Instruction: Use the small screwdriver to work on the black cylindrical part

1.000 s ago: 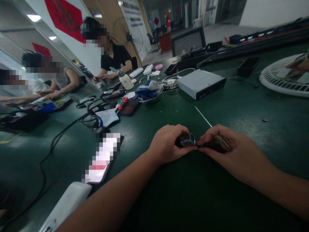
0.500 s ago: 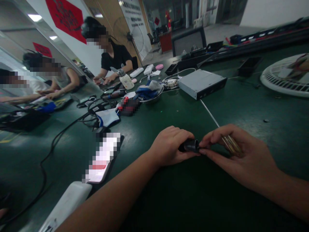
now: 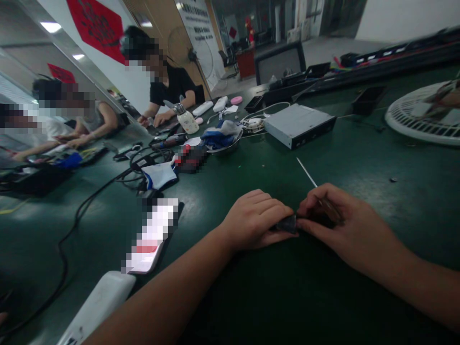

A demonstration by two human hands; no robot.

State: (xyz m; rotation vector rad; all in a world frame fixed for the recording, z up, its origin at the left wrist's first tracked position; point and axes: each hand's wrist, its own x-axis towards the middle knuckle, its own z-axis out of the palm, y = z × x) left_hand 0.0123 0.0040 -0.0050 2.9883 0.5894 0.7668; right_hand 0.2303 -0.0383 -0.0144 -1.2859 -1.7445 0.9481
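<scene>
My left hand is closed around a small black part, tube-like with a hollow end in the earlier picture. Most of that part is hidden under the fingers. My right hand is closed on a screwdriver, its amber handle inside the palm and its thin metal shaft pointing away from me, up and left. The right thumb and forefinger meet right at the black part's end; whether they pinch something tiny there I cannot make out. Both hands are low over the dark green table.
Ahead lies a silver disc drive, with a white fan grille to its right. A phone, a white case and a black cable lie left. A bowl with blue cloth stands beyond. Several people sit across the table.
The black part has turned in my left hand, so its round opening no longer faces me. My right hand has rolled slightly, with less of the screwdriver's handle showing.
</scene>
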